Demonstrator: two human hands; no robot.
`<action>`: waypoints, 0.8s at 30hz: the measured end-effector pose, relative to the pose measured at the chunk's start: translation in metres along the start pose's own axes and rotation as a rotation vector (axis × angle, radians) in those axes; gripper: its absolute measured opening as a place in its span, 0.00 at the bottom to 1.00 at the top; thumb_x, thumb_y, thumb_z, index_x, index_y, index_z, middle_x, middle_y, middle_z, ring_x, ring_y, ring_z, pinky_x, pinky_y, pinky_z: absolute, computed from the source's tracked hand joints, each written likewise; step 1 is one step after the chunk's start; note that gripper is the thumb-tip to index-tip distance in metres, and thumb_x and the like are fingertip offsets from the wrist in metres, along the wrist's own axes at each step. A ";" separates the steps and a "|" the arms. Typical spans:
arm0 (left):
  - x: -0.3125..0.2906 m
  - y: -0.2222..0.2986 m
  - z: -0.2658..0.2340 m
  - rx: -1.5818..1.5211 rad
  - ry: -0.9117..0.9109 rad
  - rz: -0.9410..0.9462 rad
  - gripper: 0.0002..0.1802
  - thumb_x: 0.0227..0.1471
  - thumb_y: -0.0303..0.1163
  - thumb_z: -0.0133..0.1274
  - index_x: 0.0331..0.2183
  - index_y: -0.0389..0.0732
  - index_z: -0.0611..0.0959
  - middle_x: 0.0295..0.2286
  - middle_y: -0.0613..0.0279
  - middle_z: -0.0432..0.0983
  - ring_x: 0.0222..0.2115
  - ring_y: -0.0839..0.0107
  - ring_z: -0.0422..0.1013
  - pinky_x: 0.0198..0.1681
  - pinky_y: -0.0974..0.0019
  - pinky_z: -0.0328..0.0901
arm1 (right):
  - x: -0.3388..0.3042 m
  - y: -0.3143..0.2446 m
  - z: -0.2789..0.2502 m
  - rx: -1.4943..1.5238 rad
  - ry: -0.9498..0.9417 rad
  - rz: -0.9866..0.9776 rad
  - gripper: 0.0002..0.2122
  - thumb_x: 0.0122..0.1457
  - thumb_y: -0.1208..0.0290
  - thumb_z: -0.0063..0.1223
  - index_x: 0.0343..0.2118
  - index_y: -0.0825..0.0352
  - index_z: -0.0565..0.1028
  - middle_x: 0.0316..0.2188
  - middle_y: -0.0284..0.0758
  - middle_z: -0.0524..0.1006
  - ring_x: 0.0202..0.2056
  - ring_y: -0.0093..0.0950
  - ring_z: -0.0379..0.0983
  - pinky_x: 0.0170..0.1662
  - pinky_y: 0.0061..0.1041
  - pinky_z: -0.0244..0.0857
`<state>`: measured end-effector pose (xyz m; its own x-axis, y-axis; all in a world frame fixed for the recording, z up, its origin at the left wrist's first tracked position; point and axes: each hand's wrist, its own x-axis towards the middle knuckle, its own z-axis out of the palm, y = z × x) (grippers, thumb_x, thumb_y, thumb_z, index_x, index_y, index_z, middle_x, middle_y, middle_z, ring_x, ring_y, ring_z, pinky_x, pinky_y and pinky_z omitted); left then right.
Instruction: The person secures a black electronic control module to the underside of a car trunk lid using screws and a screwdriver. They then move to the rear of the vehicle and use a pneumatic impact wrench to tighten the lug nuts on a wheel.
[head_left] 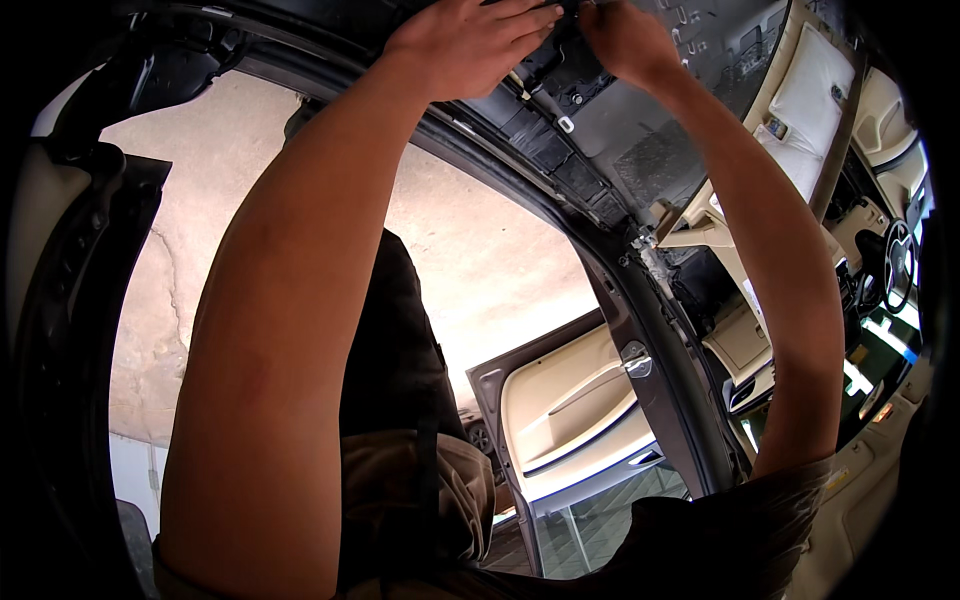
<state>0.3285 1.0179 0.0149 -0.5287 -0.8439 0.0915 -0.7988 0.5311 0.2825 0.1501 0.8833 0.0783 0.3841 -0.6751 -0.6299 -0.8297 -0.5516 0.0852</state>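
Note:
Both my arms reach up to the top of the head view, over the bare dark floor panel [640,125] of a car with its trim removed. My left hand [470,48] lies over the inner edge of the door sill, its fingers stretched toward the right. Close beside it, my right hand [632,42] has its fingers curled in at the frame's upper edge. Whatever those fingertips hold, if anything, is hidden. Below the hands runs the black door sill [545,135], with small clips and a pale metal loop [566,125] along it.
An open beige-lined car door [570,410] stands below the sill. At the right are a white-covered seat [815,85], beige trim and a steering wheel [899,265]. Pale concrete ground [480,240] shows through the doorway. A dark curved door edge [80,300] is at the left.

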 end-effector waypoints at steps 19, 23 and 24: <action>0.000 0.002 -0.002 0.011 -0.001 -0.023 0.30 0.61 0.42 0.43 0.62 0.42 0.71 0.66 0.65 0.59 0.66 0.70 0.54 0.66 0.50 0.49 | -0.003 0.025 -0.002 -0.492 0.331 -0.593 0.11 0.61 0.64 0.48 0.26 0.63 0.77 0.17 0.34 0.77 0.25 0.35 0.77 0.33 0.33 0.71; 0.000 0.003 0.001 0.018 -0.018 -0.019 0.30 0.61 0.42 0.44 0.61 0.43 0.72 0.66 0.65 0.59 0.66 0.70 0.54 0.66 0.50 0.49 | -0.004 0.008 0.021 0.028 0.111 -0.026 0.12 0.63 0.64 0.46 0.26 0.63 0.77 0.16 0.34 0.75 0.21 0.34 0.74 0.29 0.34 0.70; 0.001 0.002 0.000 0.005 -0.020 -0.020 0.30 0.60 0.42 0.45 0.61 0.43 0.72 0.66 0.65 0.59 0.66 0.70 0.54 0.66 0.50 0.49 | -0.003 0.004 0.020 0.251 -0.023 0.149 0.12 0.63 0.64 0.46 0.26 0.63 0.77 0.17 0.34 0.75 0.22 0.34 0.74 0.30 0.34 0.70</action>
<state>0.3261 1.0185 0.0157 -0.5182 -0.8526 0.0671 -0.8107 0.5147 0.2790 0.1375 0.8928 0.0646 0.2439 -0.7267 -0.6422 -0.9516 -0.3069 -0.0142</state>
